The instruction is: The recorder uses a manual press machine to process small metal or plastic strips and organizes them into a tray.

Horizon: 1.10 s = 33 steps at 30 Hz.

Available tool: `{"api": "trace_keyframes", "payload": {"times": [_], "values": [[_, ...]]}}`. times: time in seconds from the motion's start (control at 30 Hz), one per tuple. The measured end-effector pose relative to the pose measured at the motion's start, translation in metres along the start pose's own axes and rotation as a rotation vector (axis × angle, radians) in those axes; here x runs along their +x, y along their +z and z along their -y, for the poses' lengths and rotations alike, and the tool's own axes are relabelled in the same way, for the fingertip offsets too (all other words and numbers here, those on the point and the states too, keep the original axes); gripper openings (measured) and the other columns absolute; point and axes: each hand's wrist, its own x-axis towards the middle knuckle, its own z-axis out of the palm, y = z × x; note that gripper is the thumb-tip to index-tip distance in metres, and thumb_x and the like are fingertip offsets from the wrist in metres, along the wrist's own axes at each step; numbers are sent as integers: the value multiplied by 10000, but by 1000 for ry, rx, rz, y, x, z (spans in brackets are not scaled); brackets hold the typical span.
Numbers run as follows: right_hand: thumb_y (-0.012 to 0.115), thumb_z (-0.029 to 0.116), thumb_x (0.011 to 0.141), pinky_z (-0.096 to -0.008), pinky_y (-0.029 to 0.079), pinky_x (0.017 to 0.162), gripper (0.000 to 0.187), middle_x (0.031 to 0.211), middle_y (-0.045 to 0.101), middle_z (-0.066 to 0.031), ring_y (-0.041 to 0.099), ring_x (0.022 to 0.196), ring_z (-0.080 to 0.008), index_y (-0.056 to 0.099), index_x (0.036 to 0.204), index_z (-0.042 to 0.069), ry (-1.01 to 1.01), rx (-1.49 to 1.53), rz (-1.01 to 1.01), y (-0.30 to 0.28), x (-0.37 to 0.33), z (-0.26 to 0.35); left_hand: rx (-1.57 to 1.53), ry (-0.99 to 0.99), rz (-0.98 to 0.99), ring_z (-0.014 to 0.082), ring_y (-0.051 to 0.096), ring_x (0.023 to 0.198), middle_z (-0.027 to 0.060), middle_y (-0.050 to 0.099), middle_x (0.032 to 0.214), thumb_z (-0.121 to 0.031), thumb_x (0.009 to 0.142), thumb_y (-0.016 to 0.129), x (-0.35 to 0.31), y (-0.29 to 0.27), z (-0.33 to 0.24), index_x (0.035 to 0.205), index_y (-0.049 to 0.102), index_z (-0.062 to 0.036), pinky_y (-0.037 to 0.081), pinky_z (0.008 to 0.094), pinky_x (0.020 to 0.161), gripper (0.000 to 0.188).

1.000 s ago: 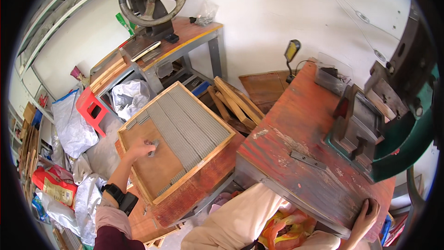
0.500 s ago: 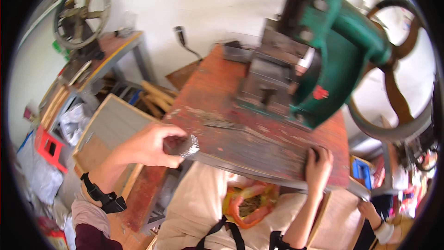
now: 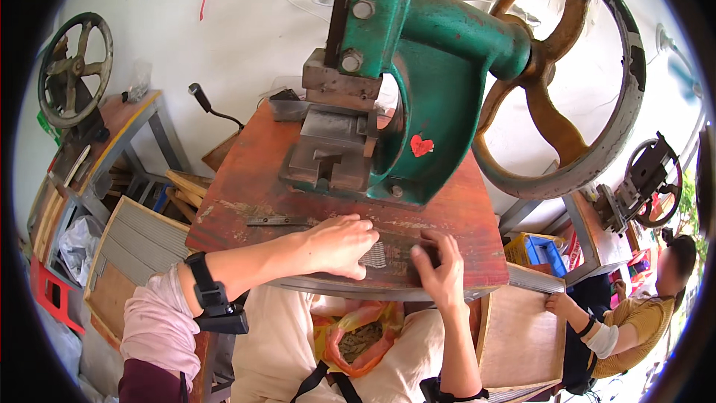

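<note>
My left hand (image 3: 339, 245) reaches over the front of the red-brown worktable (image 3: 477, 254), its fingers and thumb closed around a row of thin, silvery metal pieces (image 3: 374, 255). The right end of that row shows past the fingertips; the rest is hidden under the hand. Just to its right, my right hand (image 3: 441, 267) rests at the table's front edge with bent fingers and the thumb apart from them, and I see nothing in it. Behind both hands stands a green hand press (image 3: 440, 104) with a grey metal die block (image 3: 332, 153).
A flat metal strip (image 3: 280, 221) lies left of the press. In my lap sits an open yellow and orange bag (image 3: 354, 343) with small pieces inside. Wooden trays (image 3: 522, 336) flank me, the left tray (image 3: 142, 242) holding grey strips. A large handwheel (image 3: 556, 127) juts right; a co-worker (image 3: 634, 325) sits beyond.
My left hand has moved right with the metal pieces, from the left tray to the table's front. The right hand has come closer to it. My view has turned to the right.
</note>
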Motion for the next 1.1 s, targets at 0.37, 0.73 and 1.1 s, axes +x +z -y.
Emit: {"api": "trace_keyframes", "payload": {"times": [0.37, 0.73, 1.1], "values": [[718, 121, 725, -403, 401, 956, 647, 1234, 497, -187, 470, 1120, -338, 430, 1297, 31, -143, 75, 546, 13, 31, 11, -285, -178, -151, 337, 536, 1000, 177, 565, 1018, -187, 693, 726, -16, 11, 1, 1320, 329, 36, 429, 406, 905, 775], [742, 153, 709, -372, 434, 854, 571, 1070, 579, -149, 514, 989, -312, 510, 1213, 18, -227, 6, 488, 16, 30, 7, -358, -204, -298, 315, 505, 1012, 158, 578, 1090, -144, 722, 725, -29, 17, -8, 1371, 248, 30, 424, 393, 898, 824], [748, 110, 700, -392, 436, 905, 549, 1044, 583, -162, 503, 1047, -329, 524, 1194, 20, -181, 75, 375, 21, 34, 42, -345, -172, -371, 310, 514, 997, 153, 579, 1085, -119, 712, 719, -47, 1, 4, 1356, 289, 37, 437, 392, 875, 790]]}}
